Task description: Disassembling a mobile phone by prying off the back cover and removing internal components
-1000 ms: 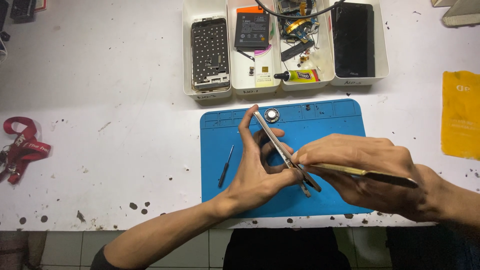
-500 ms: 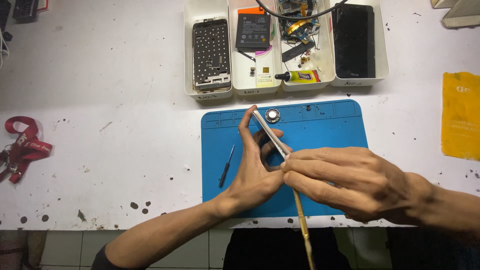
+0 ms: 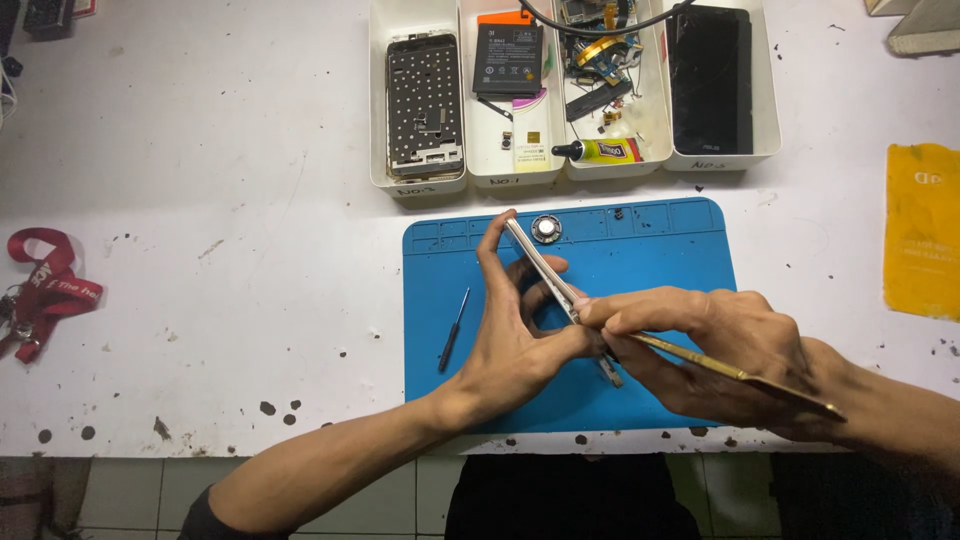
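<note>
My left hand (image 3: 515,335) holds a thin phone (image 3: 545,270) on its edge above the blue work mat (image 3: 660,270), fingertips at its far end and thumb near its lower end. My right hand (image 3: 715,350) grips a slim brass-coloured pry tool (image 3: 735,375), its tip pressed at the phone's lower edge next to my left thumb. The tool's handle points right, over my right wrist.
A small screwdriver (image 3: 453,330) lies on the mat's left edge and a round metal part (image 3: 546,229) near its top. White trays (image 3: 415,180) at the back hold a phone frame, a battery, a glue tube and a dark phone. A red lanyard (image 3: 45,290) lies left, a yellow cloth (image 3: 920,230) right.
The pry tool's handle swung from pointing toward me half a second ago back to pointing right. My left hand kept the phone in the same place.
</note>
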